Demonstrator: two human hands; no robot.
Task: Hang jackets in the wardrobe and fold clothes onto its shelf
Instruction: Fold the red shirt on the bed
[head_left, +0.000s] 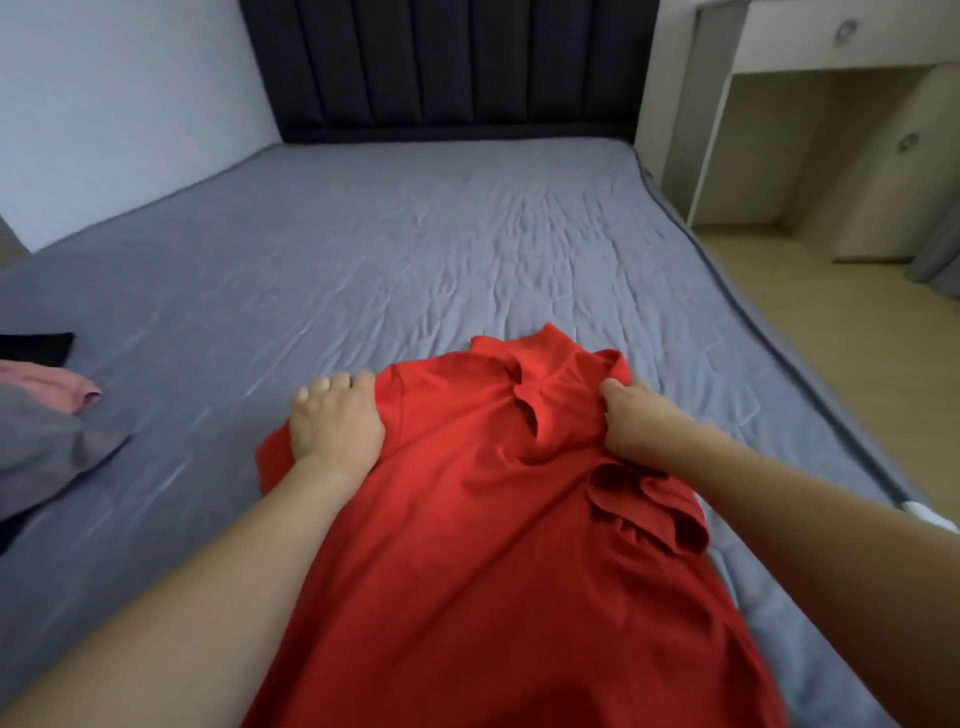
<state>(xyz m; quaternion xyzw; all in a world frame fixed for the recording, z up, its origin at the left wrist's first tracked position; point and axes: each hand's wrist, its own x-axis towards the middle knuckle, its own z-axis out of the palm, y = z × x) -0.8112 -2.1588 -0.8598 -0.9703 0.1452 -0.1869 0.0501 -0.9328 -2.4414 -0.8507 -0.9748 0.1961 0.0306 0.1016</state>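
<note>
Red shirt (483, 499) spread on the bed (363, 249), collar end away from the person. Left hand (335, 421) rests on the shirt's left shoulder — fingers (317, 387) bent, tips on the sheet just beyond the fabric; whether it's pinching cloth, cannot tell. Right hand (631, 421) grips bunched fabric at the right shoulder, fingers curled round it, beside the collar. Clothes pile (47, 431) — grey, pink, black — well left of the left fingers.
</note>
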